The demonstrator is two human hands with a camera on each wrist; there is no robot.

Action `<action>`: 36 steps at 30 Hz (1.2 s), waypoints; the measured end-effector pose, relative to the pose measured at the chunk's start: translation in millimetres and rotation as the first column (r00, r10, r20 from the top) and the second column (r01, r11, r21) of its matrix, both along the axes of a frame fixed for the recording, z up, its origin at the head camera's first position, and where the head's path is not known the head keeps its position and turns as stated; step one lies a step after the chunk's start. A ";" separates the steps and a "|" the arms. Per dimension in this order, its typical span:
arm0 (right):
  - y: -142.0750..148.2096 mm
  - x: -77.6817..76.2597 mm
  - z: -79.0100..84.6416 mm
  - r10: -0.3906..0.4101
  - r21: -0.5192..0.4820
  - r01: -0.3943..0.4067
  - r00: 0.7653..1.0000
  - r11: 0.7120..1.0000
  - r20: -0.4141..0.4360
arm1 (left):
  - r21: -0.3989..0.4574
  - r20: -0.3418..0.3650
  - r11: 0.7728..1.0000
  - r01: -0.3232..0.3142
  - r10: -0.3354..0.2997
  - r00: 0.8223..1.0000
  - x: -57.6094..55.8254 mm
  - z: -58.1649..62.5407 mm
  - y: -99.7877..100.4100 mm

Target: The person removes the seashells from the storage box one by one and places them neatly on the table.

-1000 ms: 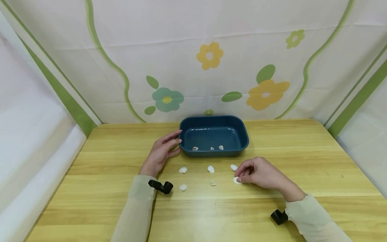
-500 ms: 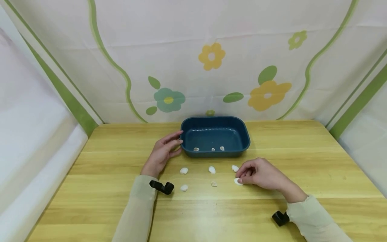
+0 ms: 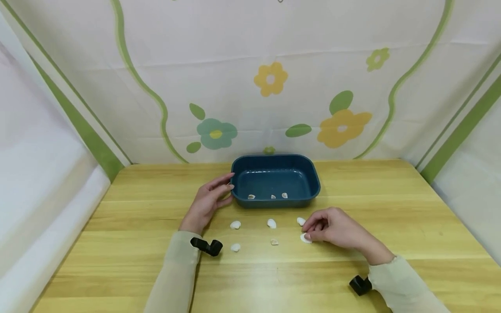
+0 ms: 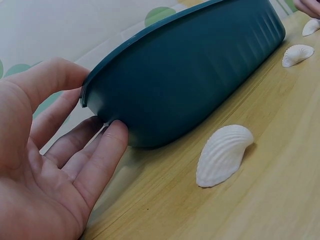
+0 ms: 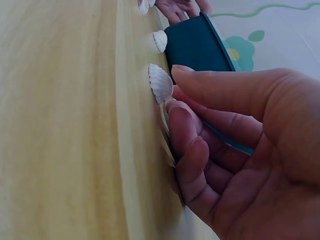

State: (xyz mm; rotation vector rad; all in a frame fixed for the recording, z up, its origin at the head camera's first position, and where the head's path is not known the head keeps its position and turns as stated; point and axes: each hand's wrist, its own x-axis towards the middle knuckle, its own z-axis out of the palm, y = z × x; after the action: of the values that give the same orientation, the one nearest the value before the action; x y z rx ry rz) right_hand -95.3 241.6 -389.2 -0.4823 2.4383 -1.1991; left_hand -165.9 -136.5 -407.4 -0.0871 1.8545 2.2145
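Note:
My left hand (image 3: 205, 204) touches the left end of a dark blue-green plastic tub (image 4: 185, 70), its fingertips resting at the rim and against the outer wall. My right hand (image 3: 337, 230) is over the table to the right, fingers curled in, with thumb and forefinger at a ribbed white seashell (image 5: 161, 83) that sits on the wood. Just beyond that shell is another white seashell (image 3: 301, 221), close by the curled fingers. A further seashell (image 4: 225, 156) lies in front of the tub near my left hand.
Other shells lie in two rough rows before the tub, among them a seashell (image 3: 272, 223), a smaller brownish shell (image 3: 274, 241) and a seashell (image 3: 235, 247). Inside the tub are small shell pieces (image 3: 284, 195). A flowered curtain (image 3: 219, 87) hangs behind the wooden table (image 3: 250, 282).
The head view has shifted slightly, so everything appears a little lower. Both hands, the tub and the shells keep their places relative to one another.

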 end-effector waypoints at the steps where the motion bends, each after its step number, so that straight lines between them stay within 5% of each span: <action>1: -0.3 -0.7 0.3 0.000 -0.001 0.000 1.000 1.000 0.002 | 0.001 -0.001 1.000 -0.001 0.001 1.000 -0.3 0.2 -0.6; 13: 0.8 -3.3 8.1 0.015 -0.041 -0.014 1.000 0.999 0.020 | 0.010 0.007 1.000 -0.007 0.007 1.000 -2.0 -0.7 -2.3; 25: -0.4 -14.6 39.7 -0.045 -0.181 0.038 0.998 0.983 -0.035 | 0.003 0.010 1.000 0.003 -0.003 1.000 1.4 2.0 -1.5; 36: -3.6 -18.7 46.1 -0.056 -0.190 0.056 0.998 0.980 0.005 | 0.005 0.010 1.000 -0.001 0.001 1.000 -0.9 0.4 -1.2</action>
State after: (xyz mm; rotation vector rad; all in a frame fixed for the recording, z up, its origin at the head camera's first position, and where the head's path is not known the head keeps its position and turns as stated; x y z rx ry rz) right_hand -114.0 238.0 -343.1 -0.4701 2.3630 -1.4645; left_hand -166.8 -137.7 -407.0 -0.0981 1.8438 2.2159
